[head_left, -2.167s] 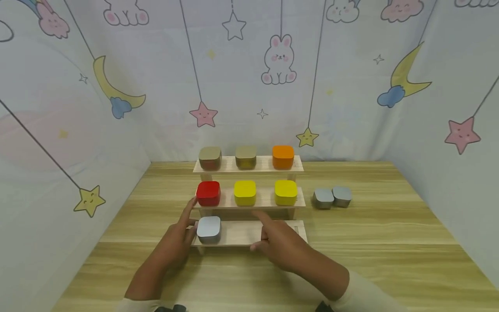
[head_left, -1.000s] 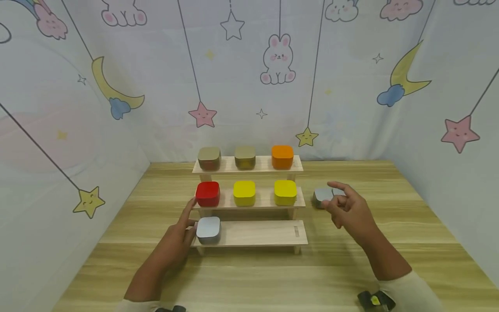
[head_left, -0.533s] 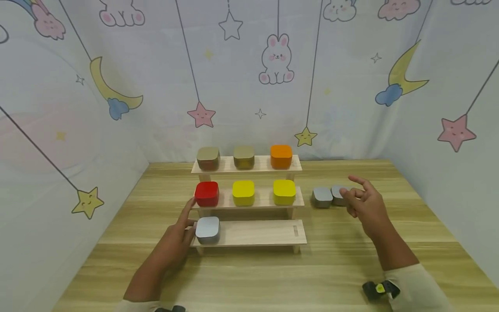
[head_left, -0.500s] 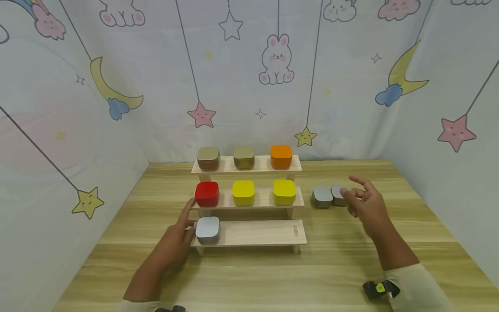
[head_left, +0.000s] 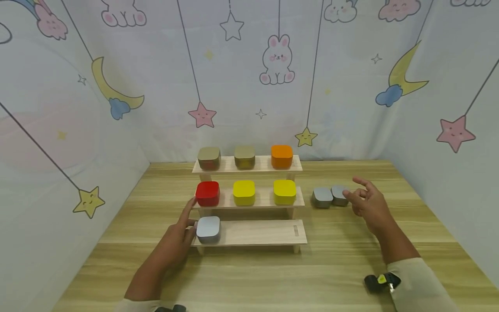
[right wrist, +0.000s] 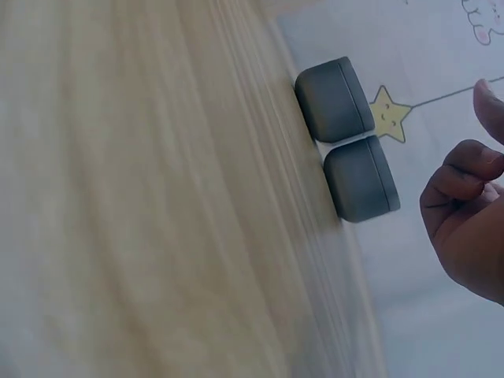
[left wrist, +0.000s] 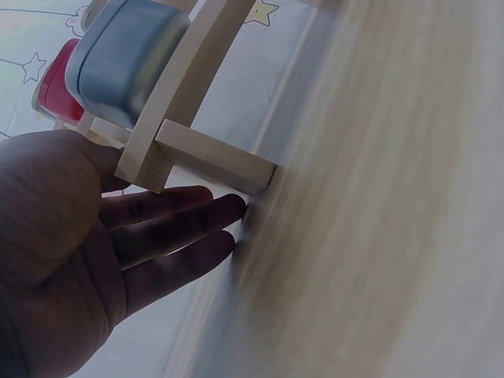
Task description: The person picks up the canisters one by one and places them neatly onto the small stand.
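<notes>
A three-step wooden display rack (head_left: 255,232) bears small rounded-square tins. My left hand (head_left: 177,242) rests against its left end, beside the silver tin (head_left: 208,229) on the bottom step and the red tin (head_left: 208,193) on the middle one. In the left wrist view, my left hand's fingers (left wrist: 169,268) stretch loosely past the rack's leg (left wrist: 216,153). My right hand (head_left: 370,206) hovers right of two grey tins on the table, the nearer-to-hand one (head_left: 340,195) and its neighbour (head_left: 322,197). Its index finger extends, its thumb tip overlaps the right tin, and nothing is held.
Two yellow tins (head_left: 244,193) share the middle step with the red one. On the top step are two gold-coloured tins (head_left: 209,158) and an orange tin (head_left: 282,157). The wood-grain table (head_left: 249,281) meets a printed cloth backdrop (head_left: 234,86) behind and at both sides.
My right hand has gone from in front of the rack to the right, past the two grey tins, and now lingers beside them. My left hand stays at the rack's left end.
</notes>
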{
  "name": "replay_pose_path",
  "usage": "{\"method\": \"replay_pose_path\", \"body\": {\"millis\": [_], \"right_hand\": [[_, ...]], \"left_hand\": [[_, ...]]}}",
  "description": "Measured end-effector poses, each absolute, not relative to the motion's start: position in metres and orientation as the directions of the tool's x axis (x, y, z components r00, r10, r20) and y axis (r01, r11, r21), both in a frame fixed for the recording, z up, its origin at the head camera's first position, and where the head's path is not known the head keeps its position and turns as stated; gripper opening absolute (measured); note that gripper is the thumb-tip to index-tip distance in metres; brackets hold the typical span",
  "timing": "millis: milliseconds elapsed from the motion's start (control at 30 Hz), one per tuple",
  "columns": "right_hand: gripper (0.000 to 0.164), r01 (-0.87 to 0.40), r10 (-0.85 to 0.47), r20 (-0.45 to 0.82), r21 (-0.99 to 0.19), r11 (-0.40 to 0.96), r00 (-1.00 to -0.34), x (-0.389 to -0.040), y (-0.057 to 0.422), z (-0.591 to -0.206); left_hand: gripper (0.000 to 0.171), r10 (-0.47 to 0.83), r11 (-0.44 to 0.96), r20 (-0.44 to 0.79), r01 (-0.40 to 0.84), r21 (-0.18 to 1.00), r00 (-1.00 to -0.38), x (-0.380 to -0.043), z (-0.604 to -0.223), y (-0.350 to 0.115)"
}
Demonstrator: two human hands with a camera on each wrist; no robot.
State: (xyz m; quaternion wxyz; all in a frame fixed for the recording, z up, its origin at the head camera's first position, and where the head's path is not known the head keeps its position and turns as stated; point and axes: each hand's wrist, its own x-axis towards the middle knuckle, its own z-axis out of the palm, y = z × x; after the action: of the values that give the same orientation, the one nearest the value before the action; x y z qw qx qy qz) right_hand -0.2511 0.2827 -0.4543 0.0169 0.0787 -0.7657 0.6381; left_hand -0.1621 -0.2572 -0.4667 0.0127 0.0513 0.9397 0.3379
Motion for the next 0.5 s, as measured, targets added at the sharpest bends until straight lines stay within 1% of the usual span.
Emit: {"method": "replay_pose_path", "body": {"millis": [333, 500], "right_hand": [[0.085, -0.113, -0.134, 0.073, -0.94, 0.323, -0.988, -0.26, 0.296, -0.463], [0.087, -0.081, -0.136, 0.024, -0.898, 0.432, -0.99, -0.266, 0.304, -0.469]], "left_hand": [[0.09, 0.098, 0.767, -0.001, 0.074, 0.637, -0.995, -0.161, -0.464, -0.256], [0.091, 0.091, 0.765, -0.012, 0.062, 0.641, -0.996, -0.162, -0.465, -0.256]]}}
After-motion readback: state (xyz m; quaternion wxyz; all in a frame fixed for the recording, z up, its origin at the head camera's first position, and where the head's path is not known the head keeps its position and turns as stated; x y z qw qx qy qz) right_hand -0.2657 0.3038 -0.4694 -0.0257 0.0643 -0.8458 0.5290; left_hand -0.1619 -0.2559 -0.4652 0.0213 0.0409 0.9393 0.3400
